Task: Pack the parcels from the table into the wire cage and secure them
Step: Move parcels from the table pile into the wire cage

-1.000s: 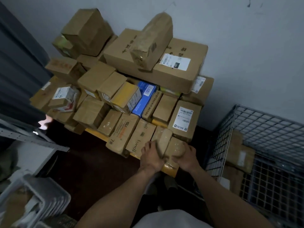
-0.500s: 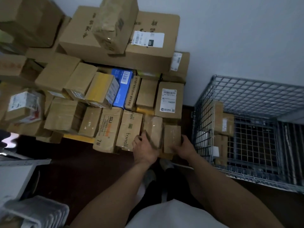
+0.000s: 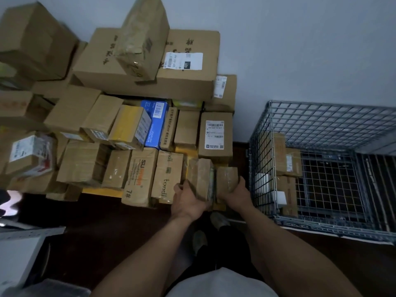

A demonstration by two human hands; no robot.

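Observation:
A heap of brown cardboard parcels covers the table (image 3: pixel 102 192), with a large labelled box (image 3: pixel 150 65) on top. At the heap's front right corner my left hand (image 3: pixel 186 200) grips a small taped brown parcel (image 3: pixel 200 176) from its left side. Right beside it, my right hand (image 3: pixel 237 194) grips a second small taped parcel (image 3: pixel 226 179) from the right. The two parcels touch each other. The wire cage (image 3: pixel 325 125) stands on the floor to the right and holds a few brown parcels (image 3: pixel 287 159) against its left wall.
A blue box (image 3: pixel 155 123) and a yellow-sided box (image 3: pixel 128 123) sit mid-heap. A box with a white label (image 3: pixel 215 133) lies just behind the held parcels. White plastic items (image 3: pixel 19 254) stand at the lower left. Dark floor (image 3: pixel 96 232) lies in front of the table; my feet (image 3: pixel 214 224) are beside it.
The view has swung right, bringing more of the cage into sight. Both hands stay on the two small parcels at the heap's front corner, with little visible shift.

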